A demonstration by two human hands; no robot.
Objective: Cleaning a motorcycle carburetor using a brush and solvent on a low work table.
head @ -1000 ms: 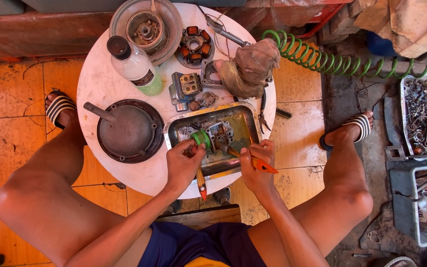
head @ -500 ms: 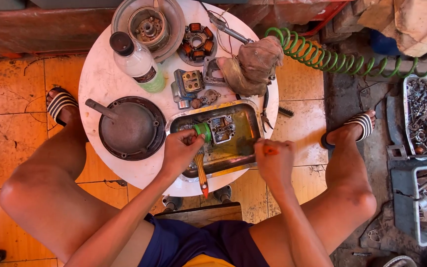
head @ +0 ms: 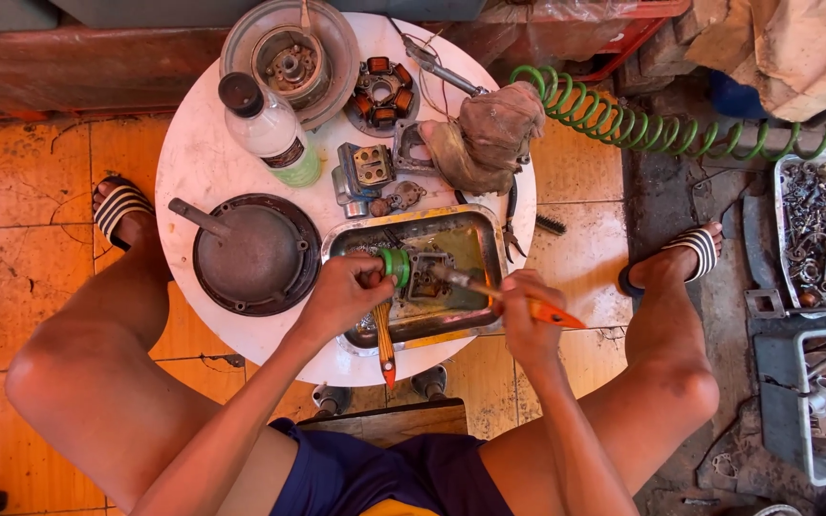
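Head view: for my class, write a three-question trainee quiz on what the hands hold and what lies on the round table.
1. True or false: the left hand holds a green part over the metal tray.
2. The right hand holds: A) a bottle, B) a screwdriver with an orange handle, C) a rag.
3. Fill in: the bottle stands on the white ____.

Key
1. True.
2. B: the screwdriver points its tip into the tray, while the rag lies beyond the tray.
3. Table, beside the dark round cover.
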